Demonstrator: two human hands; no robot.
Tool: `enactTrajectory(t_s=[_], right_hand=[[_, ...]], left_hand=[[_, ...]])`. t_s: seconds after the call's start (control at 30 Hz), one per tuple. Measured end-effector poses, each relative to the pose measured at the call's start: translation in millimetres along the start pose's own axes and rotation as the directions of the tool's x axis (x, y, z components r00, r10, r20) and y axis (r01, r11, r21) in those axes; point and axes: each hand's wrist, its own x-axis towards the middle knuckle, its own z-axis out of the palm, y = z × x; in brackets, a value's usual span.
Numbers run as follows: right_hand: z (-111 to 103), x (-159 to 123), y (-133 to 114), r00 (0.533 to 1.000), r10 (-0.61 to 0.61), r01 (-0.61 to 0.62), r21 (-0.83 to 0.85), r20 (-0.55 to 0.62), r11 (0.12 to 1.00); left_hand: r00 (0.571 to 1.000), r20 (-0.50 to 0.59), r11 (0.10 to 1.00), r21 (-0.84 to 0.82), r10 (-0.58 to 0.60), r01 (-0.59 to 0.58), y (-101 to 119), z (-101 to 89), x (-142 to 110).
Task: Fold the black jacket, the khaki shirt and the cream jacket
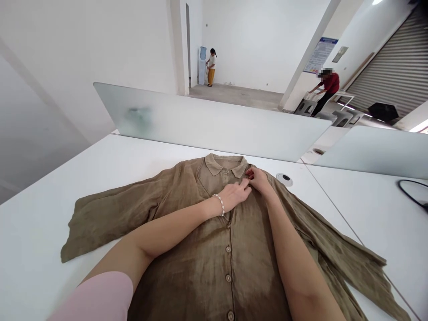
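Observation:
An olive-brown button-up shirt (pixel 197 254) lies front side up on the white table, its collar at the far end and its sleeves spread to both sides. Just below the right side of the collar (pixel 213 166), my right hand (pixel 260 182) pinches the cloth between thumb and fingers. My left hand (pixel 234 196), with a beaded bracelet (pixel 220 205) at the wrist, reaches across the chest and meets it there. Its fingers are closed on the same bit of cloth; the fingertips are partly hidden. Several buttons (pixel 228 249) run down the front below the open neckline.
A frosted divider (pixel 207 120) stands along the far edge of the white table (pixel 40 223). Right of the collar is a round cable hole (pixel 284 179), and a black cable (pixel 409 196) lies farther right. Two people are in the room beyond, one beside a water dispenser (pixel 201 67).

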Motion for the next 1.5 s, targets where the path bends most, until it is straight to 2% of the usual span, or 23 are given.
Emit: enactTrajectory(t_s=[0.07, 0.13, 0.27, 0.37, 0.5, 0.6, 0.7, 0.83, 0.97, 1.07, 1.17, 1.3, 1.4, 1.5], right_hand=[[0, 1, 1, 1.000, 0.009, -0.009, -0.006, -0.008, 1.000], [-1, 0, 2, 1.000, 0.015, -0.015, -0.011, -0.011, 1.000], [-4, -1, 5, 0.999, 0.030, -0.031, -0.025, -0.024, 0.999], [-3, -2, 5, 0.998, 0.033, -0.036, -0.050, -0.056, 0.998], [-3, -2, 1, 0.997, 0.048, -0.052, -0.073, -0.056, 0.996], [-16, -2, 2, 0.998, 0.061, -0.059, -0.058, 0.032, 0.997], [-47, -9, 14, 0.994, 0.087, -0.081, -0.078, 0.071, 0.994], [-102, -41, 45, 0.986, 0.165, -0.155, -0.189, 0.038, 0.970], [-151, -96, 78, 0.962, 0.271, -0.250, -0.292, 0.035, 0.923], [-179, -141, 101, 0.939, 0.339, -0.305, -0.334, 0.048, 0.892], [-196, -182, 126, 0.920, 0.388, -0.345, -0.358, 0.052, 0.868], [-199, -221, 159, 0.895, 0.439, -0.370, -0.414, 0.082, 0.832], [-202, -234, 173, 0.889, 0.451, -0.370, -0.450, 0.085, 0.813], [-219, -232, 179, 0.865, 0.495, -0.405, -0.472, 0.079, 0.783]], left_hand=[[0.991, -0.057, 0.985, 0.130, 0.120, -0.112, 5, 1.4, -1], [0.987, -0.031, 0.979, 0.133, 0.161, -0.155, 5, 3.6, -1], [0.995, 0.090, 0.999, -0.020, 0.036, -0.034, -6, 9.2, -2], [0.992, 0.120, 0.994, -0.104, 0.040, -0.028, -12, 11.2, -5], [0.989, 0.138, 0.992, -0.120, 0.045, -0.029, -13, 10.7, -6], [0.988, 0.144, 0.992, -0.123, 0.048, -0.030, -14, 9.5, -6], [0.986, 0.159, 0.991, -0.132, 0.042, -0.021, -14, 8.8, -6], [0.982, 0.188, 0.989, -0.149, 0.034, -0.006, -13, 9.3, -6], [0.979, 0.204, 0.989, -0.146, 0.021, 0.009, -12, 8.4, -6], [0.973, 0.230, 0.987, -0.163, 0.032, 0.006, -13, 7.1, -5], [0.972, 0.232, 0.984, -0.176, 0.041, 0.001, -13, 7.1, -5], [0.978, 0.208, 0.985, -0.171, 0.025, 0.011, -13, 8.5, -5], [0.978, 0.207, 0.987, -0.161, 0.022, 0.012, -13, 9.1, -5], [0.978, 0.207, 0.988, -0.154, 0.027, 0.005, -13, 9.3, -5]])
